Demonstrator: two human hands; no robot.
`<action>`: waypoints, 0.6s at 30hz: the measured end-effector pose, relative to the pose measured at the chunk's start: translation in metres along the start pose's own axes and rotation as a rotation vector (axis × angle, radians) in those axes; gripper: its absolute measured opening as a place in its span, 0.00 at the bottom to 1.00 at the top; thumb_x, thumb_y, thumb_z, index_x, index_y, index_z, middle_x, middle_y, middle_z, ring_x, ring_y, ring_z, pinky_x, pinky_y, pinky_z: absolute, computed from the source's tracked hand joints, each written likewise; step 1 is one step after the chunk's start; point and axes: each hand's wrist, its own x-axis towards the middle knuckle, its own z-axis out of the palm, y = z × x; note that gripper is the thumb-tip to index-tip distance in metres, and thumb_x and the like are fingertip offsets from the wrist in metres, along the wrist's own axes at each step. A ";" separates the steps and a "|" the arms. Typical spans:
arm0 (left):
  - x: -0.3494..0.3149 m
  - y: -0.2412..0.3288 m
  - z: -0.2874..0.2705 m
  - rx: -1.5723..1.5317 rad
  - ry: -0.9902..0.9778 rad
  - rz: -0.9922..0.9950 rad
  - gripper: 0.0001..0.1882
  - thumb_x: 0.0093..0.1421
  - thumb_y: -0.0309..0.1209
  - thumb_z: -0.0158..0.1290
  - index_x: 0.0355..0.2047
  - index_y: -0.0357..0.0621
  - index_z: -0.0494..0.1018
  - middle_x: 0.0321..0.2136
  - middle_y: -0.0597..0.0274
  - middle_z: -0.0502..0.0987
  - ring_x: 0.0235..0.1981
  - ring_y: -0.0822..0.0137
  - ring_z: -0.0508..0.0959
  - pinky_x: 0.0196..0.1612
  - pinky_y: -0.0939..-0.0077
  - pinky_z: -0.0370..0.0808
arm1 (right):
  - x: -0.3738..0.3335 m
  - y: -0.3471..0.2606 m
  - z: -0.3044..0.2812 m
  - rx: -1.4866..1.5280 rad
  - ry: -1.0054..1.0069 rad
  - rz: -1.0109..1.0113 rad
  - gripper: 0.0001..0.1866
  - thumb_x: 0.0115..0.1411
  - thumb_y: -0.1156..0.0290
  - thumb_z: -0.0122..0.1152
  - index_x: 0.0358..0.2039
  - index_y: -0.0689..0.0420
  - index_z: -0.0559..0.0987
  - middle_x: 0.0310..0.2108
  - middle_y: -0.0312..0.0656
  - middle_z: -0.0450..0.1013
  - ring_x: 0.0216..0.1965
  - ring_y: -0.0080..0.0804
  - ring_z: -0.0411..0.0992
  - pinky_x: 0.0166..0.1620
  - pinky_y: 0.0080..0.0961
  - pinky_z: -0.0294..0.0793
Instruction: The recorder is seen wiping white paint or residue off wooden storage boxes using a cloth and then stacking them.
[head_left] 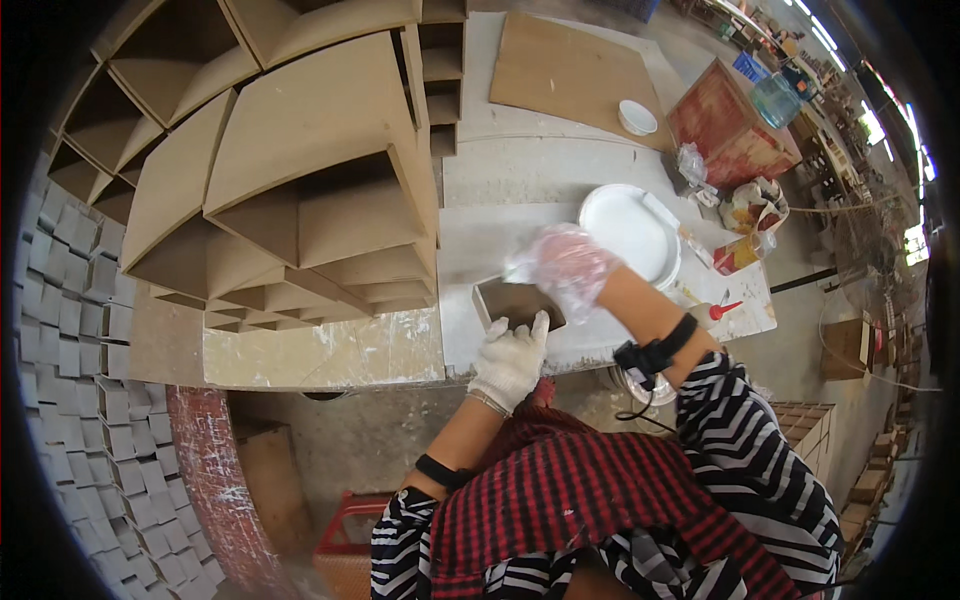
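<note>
Steady the small, brown, open-topped rectangular box [514,299], your white-gloved left hand [511,362] pinching its near wall; clear-plastic-gloved right hand [570,268]: can't tell

Worktable [520,165] topped with pale boards. Set directly on top, as landmark: round white tray [620,240]. Left of tray: yellowish front strip [330,347], streaked white. Well left of tray: large stack of open-fronted brown compartments [320,100]. Beyond tray: flat brown sheet [570,65]. Left of tray and nearer front edge: small open brown box [515,297], seemingly resting on board. Right of tray, just beside: yellow-and-red container [738,254]. Nearer and right of tray: red-nozzled bottle [718,311], tip pointing right.
</note>
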 end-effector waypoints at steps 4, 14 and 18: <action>0.005 0.004 -0.004 0.011 0.014 0.032 0.26 0.54 0.39 0.51 0.52 0.40 0.66 0.25 0.57 0.74 0.27 0.59 0.76 0.52 0.62 0.66 | -0.013 0.048 -0.004 -0.276 0.106 -0.234 0.10 0.46 0.73 0.59 0.33 0.52 0.79 0.31 0.47 0.75 0.35 0.45 0.75 0.39 0.37 0.75; 0.031 0.007 -0.054 -0.277 -0.248 -0.054 0.18 0.56 0.38 0.47 0.44 0.42 0.71 0.30 0.50 0.77 0.32 0.52 0.77 0.45 0.58 0.70 | -0.051 0.055 0.004 -0.275 0.285 -0.149 0.17 0.49 0.76 0.57 0.42 0.54 0.77 0.38 0.45 0.75 0.43 0.46 0.73 0.48 0.38 0.73; 0.073 -0.021 -0.021 -0.460 -0.460 -0.174 0.16 0.60 0.39 0.43 0.41 0.46 0.75 0.38 0.45 0.76 0.41 0.47 0.76 0.45 0.57 0.72 | -0.087 0.058 0.019 -0.256 0.463 -0.095 0.28 0.50 0.76 0.55 0.55 0.53 0.70 0.51 0.46 0.70 0.54 0.43 0.66 0.57 0.36 0.64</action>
